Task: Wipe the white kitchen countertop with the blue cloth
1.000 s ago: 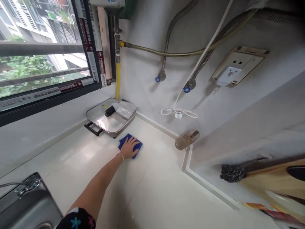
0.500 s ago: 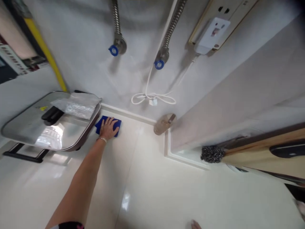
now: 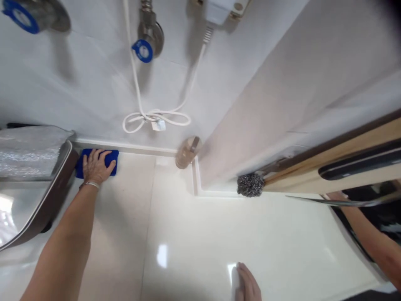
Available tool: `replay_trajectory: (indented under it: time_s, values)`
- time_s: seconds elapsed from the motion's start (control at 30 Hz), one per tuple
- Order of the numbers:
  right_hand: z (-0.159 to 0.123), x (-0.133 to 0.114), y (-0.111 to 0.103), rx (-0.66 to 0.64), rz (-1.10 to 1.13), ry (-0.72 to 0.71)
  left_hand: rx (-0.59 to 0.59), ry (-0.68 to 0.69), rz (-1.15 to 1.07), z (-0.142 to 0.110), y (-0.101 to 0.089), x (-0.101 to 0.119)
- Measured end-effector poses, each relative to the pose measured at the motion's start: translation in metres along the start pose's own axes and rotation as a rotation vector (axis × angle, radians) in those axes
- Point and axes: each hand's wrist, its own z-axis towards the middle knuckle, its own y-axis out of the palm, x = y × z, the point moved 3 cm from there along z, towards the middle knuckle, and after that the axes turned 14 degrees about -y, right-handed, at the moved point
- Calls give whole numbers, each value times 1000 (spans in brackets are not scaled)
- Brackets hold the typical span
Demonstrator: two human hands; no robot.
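My left hand [image 3: 95, 166] presses a folded blue cloth [image 3: 112, 161] onto the white surface, fingers spread over it. The cloth lies against the wall's base trim, right beside the brown side of an electric pan [image 3: 59, 196] with a glass lid. A bracelet circles my left wrist. Only the fingers of my right hand [image 3: 248, 284] show at the bottom edge. They are stretched out close together, with nothing visible in them; the rest of that hand is out of view.
A tied white cord [image 3: 156, 116] hangs below a blue-handled valve [image 3: 144, 50]. A beige door stop-like piece [image 3: 187, 154] sits in the corner. Farther right are a steel-wool scrubber [image 3: 250, 184] and a wooden board [image 3: 294, 171]. Another forearm [image 3: 369, 234], possibly reflected, shows at right.
The view has shifted right and closer, so the pan is now partly cut off. My left hand stays on the cloth beside the pan. More of my right fingers shows, and a forearm appears at right.
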Motion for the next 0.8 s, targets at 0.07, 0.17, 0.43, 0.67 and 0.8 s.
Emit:
replay_trajectory:
  time_s: [0.07, 0.17, 0.43, 0.67, 0.8]
  values:
    - [0, -3, 0, -18, 5, 15, -21, -18, 32, -2, 2, 2]
    - [5, -10, 0, -26, 19, 38, -25, -68, 76, -12, 3, 12]
    - [11, -14, 1, -15, 79, 68, -20, -25, 96, -79, 4, 85]
    - [13, -16, 4, 43, 76, 28, -111, 173, 43, -165, 18, 173]
    - [17, -18, 2, 75, 86, 21, -210, 311, -62, -240, 18, 217]
